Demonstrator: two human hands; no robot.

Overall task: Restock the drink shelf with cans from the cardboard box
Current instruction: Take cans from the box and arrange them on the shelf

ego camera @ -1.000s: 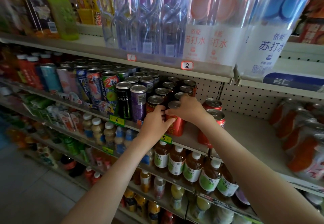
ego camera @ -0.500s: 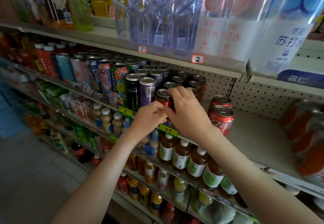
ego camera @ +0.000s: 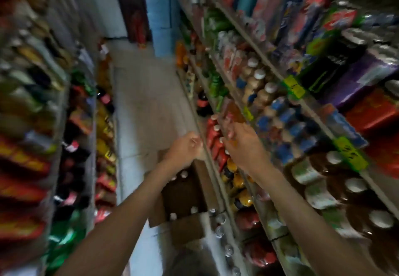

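The left hand [ego camera: 185, 148], loosely curled, and right hand [ego camera: 243, 146], fingers relaxed, were held empty above the box [ego camera: 187, 191], which was set on the floor [ego camera: 146, 107] beside the shelf [ego camera: 321, 120], cans [ego camera: 183, 175] presumably kept within reach.

Head-worn, tilted, facing down the aisle [ego camera: 146, 103]. Looks from above the cardboard box [ego camera: 187, 230], drink shelf [ego camera: 315, 116] close on its right.
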